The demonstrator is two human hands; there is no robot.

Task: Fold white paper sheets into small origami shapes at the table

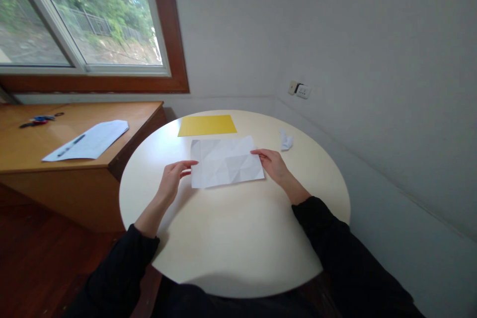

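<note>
A creased white sheet of paper [227, 164] is spread out between my two hands over the round table. My left hand [174, 176] pinches its left edge between thumb and fingers. At the opposite edge, my right hand [273, 163] grips the paper near the upper right, with the thumb on top. Fold lines cross the sheet in several directions. Beyond it lies a flat yellow sheet [207, 125]. A small crumpled or folded white paper piece [286, 140] rests to the right of my right hand.
The round cream table [238, 238] stands close to the wall. To the left, a wooden desk [22, 146] bears white papers [100, 139] with a dark pen [72, 144] and scissors-like tools [41, 119]. A wall socket [303, 91] is at the back right.
</note>
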